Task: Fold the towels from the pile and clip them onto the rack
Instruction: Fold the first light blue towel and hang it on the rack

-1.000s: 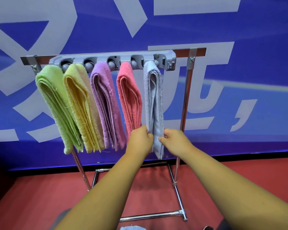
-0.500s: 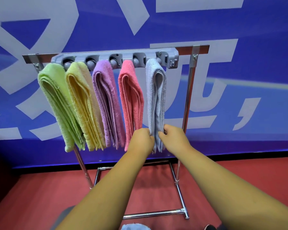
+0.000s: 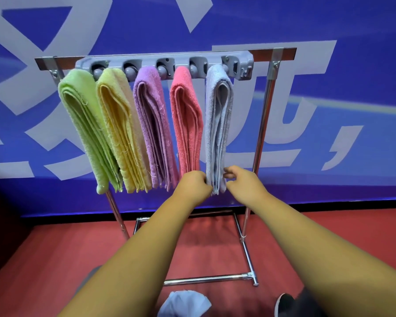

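Observation:
Several folded towels hang from the grey clip bar (image 3: 169,61) of a metal rack (image 3: 262,124): green (image 3: 85,126), yellow (image 3: 120,131), purple (image 3: 152,124), pink (image 3: 185,120) and pale blue (image 3: 217,124). My left hand (image 3: 193,185) and my right hand (image 3: 242,183) sit on either side of the pale blue towel's lower end. Both pinch its bottom edges with curled fingers. The towel's top is tucked into the rightmost clip.
A blue banner with white lettering stands right behind the rack. The floor is red. A pale blue cloth (image 3: 185,303) lies at the bottom edge near my body, and a dark shoe (image 3: 284,303) shows at the lower right. The rack's base bar (image 3: 208,279) lies on the floor.
Both hands have slid down the pale blue towel to its lower end, and the towel now hangs straighter. The camera has shifted slightly.

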